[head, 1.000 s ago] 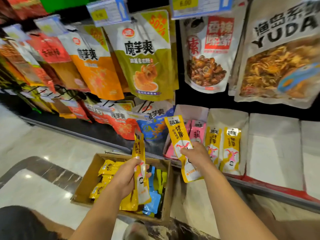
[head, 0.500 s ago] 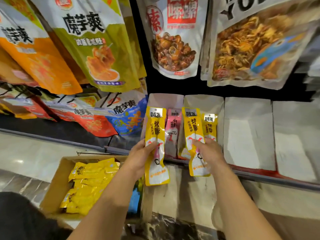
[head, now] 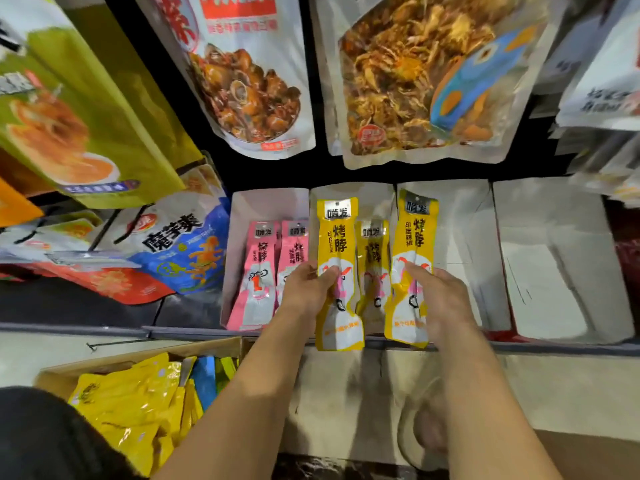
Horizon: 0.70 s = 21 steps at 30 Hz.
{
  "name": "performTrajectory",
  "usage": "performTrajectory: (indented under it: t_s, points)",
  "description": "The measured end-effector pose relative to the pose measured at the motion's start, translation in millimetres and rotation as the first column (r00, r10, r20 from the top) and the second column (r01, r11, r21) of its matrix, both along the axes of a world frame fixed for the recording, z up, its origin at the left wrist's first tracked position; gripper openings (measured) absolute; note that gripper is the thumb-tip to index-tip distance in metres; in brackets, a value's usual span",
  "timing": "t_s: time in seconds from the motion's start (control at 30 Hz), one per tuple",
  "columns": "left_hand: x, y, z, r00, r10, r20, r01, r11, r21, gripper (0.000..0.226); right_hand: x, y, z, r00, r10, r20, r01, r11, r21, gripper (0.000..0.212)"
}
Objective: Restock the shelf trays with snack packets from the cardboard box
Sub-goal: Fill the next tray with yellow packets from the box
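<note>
My left hand [head: 308, 289] grips a long yellow snack packet [head: 337, 237] upright over the second white shelf tray [head: 349, 192]. My right hand [head: 440, 299] holds another yellow packet [head: 414, 237] at the seam between that tray and the third tray [head: 460, 216]. A shorter yellow packet [head: 372, 258] stands in the tray between the two held ones. Two pink packets [head: 263, 265] fill the first tray [head: 263, 202]. The cardboard box [head: 114, 362] sits at the lower left with several yellow packets [head: 128, 407] and a few blue ones [head: 204, 379] inside.
Large snack bags hang above the trays, a clam bag [head: 242, 74] and a crab bag [head: 422, 77] among them. More bags [head: 173, 247] lie on the shelf to the left. A bare white tray [head: 547, 254] stands at the right. A metal shelf rail [head: 519, 346] runs along the front.
Both hands have lifted their yellow packets higher and further into the trays. The camera has moved closer to the shelf, and the box has slid toward the lower left of the view.
</note>
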<state>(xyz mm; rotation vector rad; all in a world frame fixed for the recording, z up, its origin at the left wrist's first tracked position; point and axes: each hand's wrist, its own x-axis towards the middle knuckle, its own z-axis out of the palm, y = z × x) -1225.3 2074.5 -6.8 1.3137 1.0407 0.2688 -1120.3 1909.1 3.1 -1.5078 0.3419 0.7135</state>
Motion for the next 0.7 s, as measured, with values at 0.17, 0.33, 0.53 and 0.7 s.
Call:
performTrajectory:
  t_s: [0.17, 0.33, 0.53, 0.7]
  points:
    - [32, -7, -24, 0.995, -0.081, -0.056, 0.08, 0.997, -0.013, 0.013, 7, -1, -8, 0.999, -0.006, -0.046, 0.006, 1.0, 0.006, 0.046]
    - [54, -13, -48, 0.988, -0.084, -0.133, 0.079, 0.996, -0.044, 0.013, 14, -2, -15, 0.998, -0.028, -0.06, 0.028, 1.0, 0.006, 0.032]
    - [75, -19, -63, 0.946, -0.181, -0.269, 0.178, 0.983, -0.035, 0.054, 19, -7, -21, 0.997, -0.055, -0.053, 0.053, 0.998, -0.045, 0.038]
    - [75, -24, -72, 0.936, -0.186, -0.3, 0.218, 0.973, 0.078, 0.053, 19, -8, -28, 0.998, -0.027, -0.064, 0.024, 0.999, -0.042, 0.029]
